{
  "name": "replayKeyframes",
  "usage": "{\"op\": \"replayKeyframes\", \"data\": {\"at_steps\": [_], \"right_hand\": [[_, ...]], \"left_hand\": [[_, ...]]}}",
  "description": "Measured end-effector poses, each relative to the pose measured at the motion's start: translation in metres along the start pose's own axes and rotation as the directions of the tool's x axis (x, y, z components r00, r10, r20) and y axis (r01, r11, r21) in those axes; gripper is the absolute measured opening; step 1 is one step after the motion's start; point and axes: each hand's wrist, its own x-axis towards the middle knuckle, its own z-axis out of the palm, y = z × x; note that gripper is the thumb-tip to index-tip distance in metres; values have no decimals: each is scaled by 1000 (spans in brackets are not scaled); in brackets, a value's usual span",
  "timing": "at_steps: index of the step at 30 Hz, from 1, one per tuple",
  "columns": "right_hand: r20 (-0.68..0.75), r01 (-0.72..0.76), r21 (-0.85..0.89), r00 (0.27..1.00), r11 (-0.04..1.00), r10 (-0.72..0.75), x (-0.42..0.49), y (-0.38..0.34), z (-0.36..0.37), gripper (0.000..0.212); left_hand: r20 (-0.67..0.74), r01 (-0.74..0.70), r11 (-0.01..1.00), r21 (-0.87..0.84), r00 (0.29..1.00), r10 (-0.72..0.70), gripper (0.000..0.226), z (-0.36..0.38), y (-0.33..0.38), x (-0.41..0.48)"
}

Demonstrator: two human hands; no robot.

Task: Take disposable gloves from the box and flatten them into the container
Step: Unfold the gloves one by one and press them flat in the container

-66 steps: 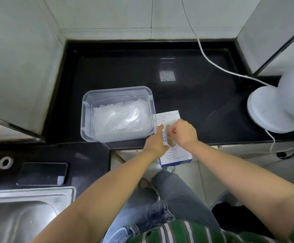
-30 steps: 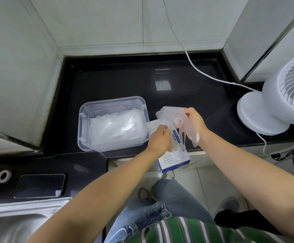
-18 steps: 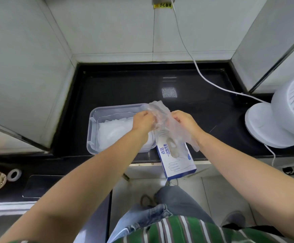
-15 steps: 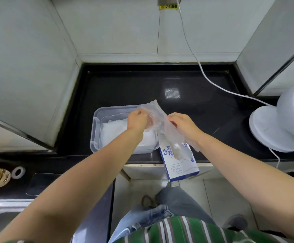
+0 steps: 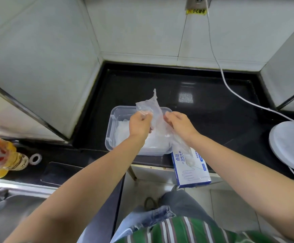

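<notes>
Left hand: your left hand [image 5: 140, 126] is curled round the upper part of one glove [image 5: 149, 106] and pinches it.
Right hand: your right hand [image 5: 179, 124], just beside the left, pinches the same glove lower down.
Glove: it is thin clear film, still bunched. One end sticks up past your left hand and the other trails down toward the box [image 5: 190, 170].
Change: two seconds ago both hands were at the box opening. The glove has since come free and you have carried it left, over the container [image 5: 111, 137].
Container: a clear tub on the black counter [image 5: 212, 120], holding a pile of flattened gloves [image 5: 123, 130] under your hands.
Box: it sits just right of the container and overhangs the counter's front edge.
Meaning: the pull looks finished. You likely need to spread the film before pressing it onto the pile.
Around: a white fan [image 5: 290, 146] stands to the right, well apart.
</notes>
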Motion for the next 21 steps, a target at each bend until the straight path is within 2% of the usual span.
{"op": "replayKeyframes", "data": {"at_steps": [2,4,5,7,8,11,13,16,19,21], "right_hand": [[73,47,59,996,997,-51,-4,-6,-1,44],[158,115,-3,981,993,-113,-6,-12,2,67],[196,130,-48,973,990,-119,-5,-14,4,68],[220,106,-144,973,984,-72,0,-13,10,47],[188,65,-175,982,982,-32,3,-12,12,37],[19,-44,-89,999,995,46,12,-7,6,21],[-75,-68,-79,995,995,62,13,-10,-3,16],[-28,-81,-101,997,992,79,13,-14,-6,20],[49,-89,-156,994,984,98,16,-16,2,22],[80,-94,-219,990,971,114,17,-16,8,28]], "left_hand": [[-32,-47,995,93,998,50,13,-5,-3,1],[-19,-111,987,114,993,114,11,-8,-10,5],[-3,-145,984,107,989,146,9,-9,-12,6],[27,-175,981,84,985,173,5,-10,-13,6],[34,-173,982,77,985,171,5,-11,-13,5],[30,-147,987,59,989,145,9,-20,-16,8],[29,-133,989,69,991,131,10,-30,-23,13],[52,-61,993,99,997,56,18,-44,-30,17],[203,113,993,40,972,-119,45,-51,-32,22],[214,222,975,-5,953,-215,40,-54,-34,26]]}}
